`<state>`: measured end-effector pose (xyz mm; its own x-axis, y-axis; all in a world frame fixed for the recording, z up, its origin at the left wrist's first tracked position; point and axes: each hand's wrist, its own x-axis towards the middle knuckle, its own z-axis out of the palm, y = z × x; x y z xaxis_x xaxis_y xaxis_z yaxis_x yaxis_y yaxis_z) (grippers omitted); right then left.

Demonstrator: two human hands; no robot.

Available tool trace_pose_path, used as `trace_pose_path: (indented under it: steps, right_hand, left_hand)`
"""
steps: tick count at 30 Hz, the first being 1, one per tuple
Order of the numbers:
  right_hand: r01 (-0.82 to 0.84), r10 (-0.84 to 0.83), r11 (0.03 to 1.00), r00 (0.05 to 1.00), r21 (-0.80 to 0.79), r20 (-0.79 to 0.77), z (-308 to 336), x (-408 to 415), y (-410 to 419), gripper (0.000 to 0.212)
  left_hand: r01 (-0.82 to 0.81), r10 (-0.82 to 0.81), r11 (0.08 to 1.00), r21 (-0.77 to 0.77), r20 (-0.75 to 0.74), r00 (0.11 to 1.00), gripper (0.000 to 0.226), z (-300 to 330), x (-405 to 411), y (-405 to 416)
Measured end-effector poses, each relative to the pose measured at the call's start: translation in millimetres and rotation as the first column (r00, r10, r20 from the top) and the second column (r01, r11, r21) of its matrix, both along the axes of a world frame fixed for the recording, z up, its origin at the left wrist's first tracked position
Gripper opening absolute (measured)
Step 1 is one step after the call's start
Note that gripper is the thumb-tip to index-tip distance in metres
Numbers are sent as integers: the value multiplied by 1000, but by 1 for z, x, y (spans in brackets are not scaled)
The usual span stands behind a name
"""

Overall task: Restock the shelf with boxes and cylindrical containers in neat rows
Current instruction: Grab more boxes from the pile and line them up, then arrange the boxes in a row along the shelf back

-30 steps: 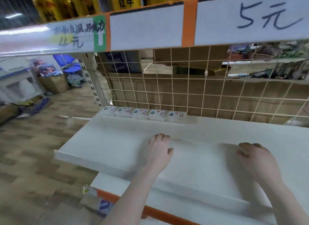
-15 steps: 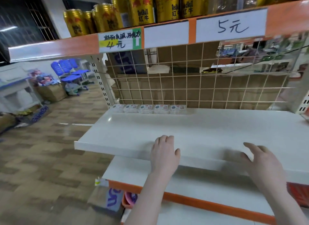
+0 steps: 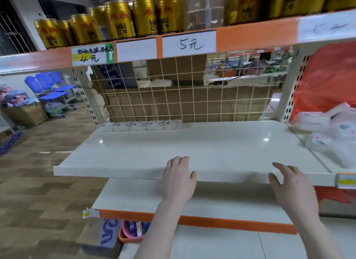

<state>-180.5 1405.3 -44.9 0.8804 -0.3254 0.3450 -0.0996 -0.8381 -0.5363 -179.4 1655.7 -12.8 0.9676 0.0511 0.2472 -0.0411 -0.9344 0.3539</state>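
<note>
Boxes point(image 3: 141, 125) line shelf point(image 3: 212, 148) rear, beyond hands point(image 3: 179, 177).

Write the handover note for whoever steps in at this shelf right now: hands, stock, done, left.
Left hand: open, fingers over the front edge of the white shelf, holding nothing.
Right hand: open, just above the same edge, empty.
Stock: one row of five small boxes stands along the back left, against the wire grid. A loose pile of similar boxes lies in the next bay to the right. Gold cans line the shelf above.
Done: the first back row, in part.
Left: extend that row rightward, then fill the rest of the shelf.
</note>
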Motion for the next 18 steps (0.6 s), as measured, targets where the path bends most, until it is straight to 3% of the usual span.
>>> trace_pose_path:
  steps: [11, 18]
  right_hand:
    - [30, -11, 996, 978, -89, 208, 9, 20, -201, 31]
    - [42, -28, 997, 980, -68, 195, 8, 36, -295, 31]
  left_hand:
    - [39, -38, 995, -95, 11, 999, 47, -12, 50, -219]
    - [94, -97, 988, -120, -16, 995, 46, -17, 75, -316]
